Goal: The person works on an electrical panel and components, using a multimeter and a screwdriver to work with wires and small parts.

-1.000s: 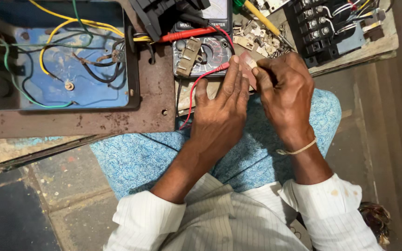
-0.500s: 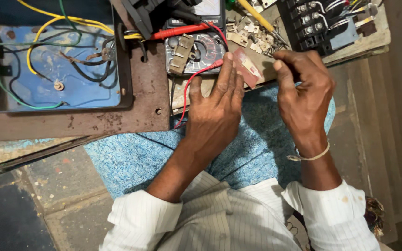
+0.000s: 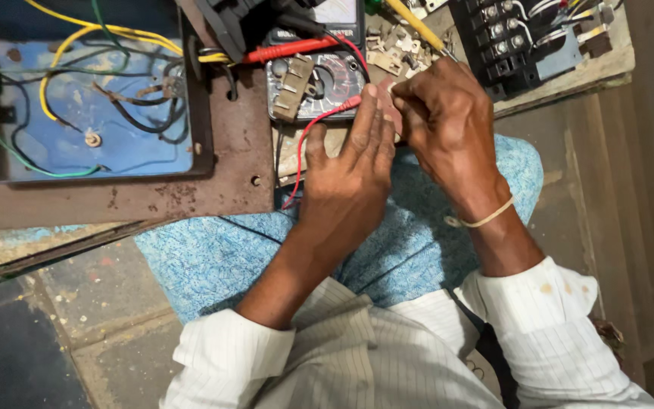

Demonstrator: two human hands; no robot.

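My left hand (image 3: 346, 178) reaches forward over my lap, its fingers laid along a red test probe (image 3: 336, 108) whose thin red lead (image 3: 299, 155) loops down beside the wrist. My right hand (image 3: 448, 125) is curled tight against the left fingertips. Between them sits a small pale flat part (image 3: 385, 98), mostly hidden by the fingers. Both hands hover just in front of a grey analog multimeter (image 3: 333, 76), which has a small tan component (image 3: 294, 87) lying on its face.
A rusty metal panel (image 3: 228, 170) with a blue inside and loose yellow, green and black wires lies at the left. A second red probe (image 3: 289, 50), a yellow screwdriver (image 3: 414, 24) and a black terminal block (image 3: 505, 38) lie behind. Blue cloth (image 3: 221, 257) covers my lap.
My right hand, apart from the left half a second ago, has come back against the left fingertips. The pale part is now more covered by the fingers.
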